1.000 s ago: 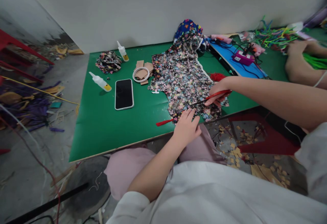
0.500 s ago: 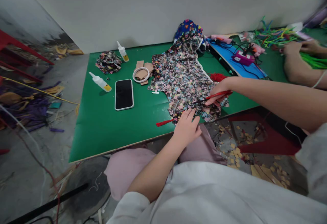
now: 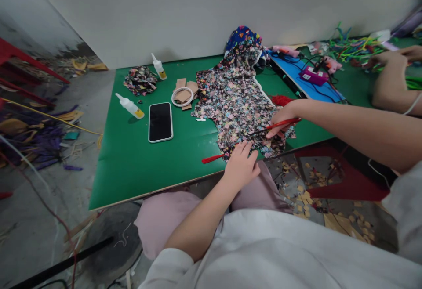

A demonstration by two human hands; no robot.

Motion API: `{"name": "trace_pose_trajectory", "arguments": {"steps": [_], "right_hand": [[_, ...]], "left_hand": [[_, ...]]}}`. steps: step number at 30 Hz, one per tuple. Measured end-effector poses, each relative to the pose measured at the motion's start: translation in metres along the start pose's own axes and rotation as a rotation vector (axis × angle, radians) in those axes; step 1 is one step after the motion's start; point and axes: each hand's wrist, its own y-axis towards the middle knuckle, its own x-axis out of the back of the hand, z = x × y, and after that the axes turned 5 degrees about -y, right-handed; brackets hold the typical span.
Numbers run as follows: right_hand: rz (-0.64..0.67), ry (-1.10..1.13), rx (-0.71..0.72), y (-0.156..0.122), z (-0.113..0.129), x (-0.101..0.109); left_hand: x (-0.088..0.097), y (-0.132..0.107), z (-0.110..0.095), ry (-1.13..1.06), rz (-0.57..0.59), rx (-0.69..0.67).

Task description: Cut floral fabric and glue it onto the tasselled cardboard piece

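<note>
Floral-patterned fabric [image 3: 237,91] lies spread on the green table. My right hand [image 3: 280,120] is closed around red-handled scissors [image 3: 285,123], whose dark blades point left over the cloth and look nearly together. My left hand [image 3: 241,161] rests flat at the fabric's front edge, fingers stretched out, fingertips close to the blade tips. From beneath the fabric edge, left of my fingers, pokes a red tassel [image 3: 212,159]; whether my fingertips touch it is unclear. Behind my right hand is a bunch of red threads [image 3: 281,100].
On the left of the table [image 3: 132,170] are a phone [image 3: 160,122], two glue bottles [image 3: 131,106] [image 3: 159,67], crumpled fabric [image 3: 140,80] and a tape roll [image 3: 182,97] on brown pieces. Pink glue guns and a purple device [image 3: 313,74] lie right; another person's hands [image 3: 391,71] are beyond.
The scissors' blades have drawn closer together. My hands are otherwise almost in place. The other person's hands have shifted slightly on the right.
</note>
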Motion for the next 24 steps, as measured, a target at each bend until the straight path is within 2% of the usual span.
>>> {"name": "trace_pose_trajectory", "arguments": {"steps": [7, 13, 19, 24], "right_hand": [[-0.046, -0.034, -0.061, 0.0, 0.003, 0.001], [-0.194, -0.19, -0.034, 0.006, 0.007, -0.006], [-0.337, -0.374, -0.148, -0.001, 0.023, -0.016], [-0.342, -0.412, -0.161, -0.003, 0.028, -0.016]], "left_hand": [[0.001, 0.0, 0.0, -0.022, 0.001, 0.005], [0.001, 0.0, 0.0, -0.031, 0.007, 0.008], [0.001, 0.0, 0.001, -0.022, 0.008, -0.001], [0.0, 0.0, 0.001, -0.029, 0.002, 0.002]]}}
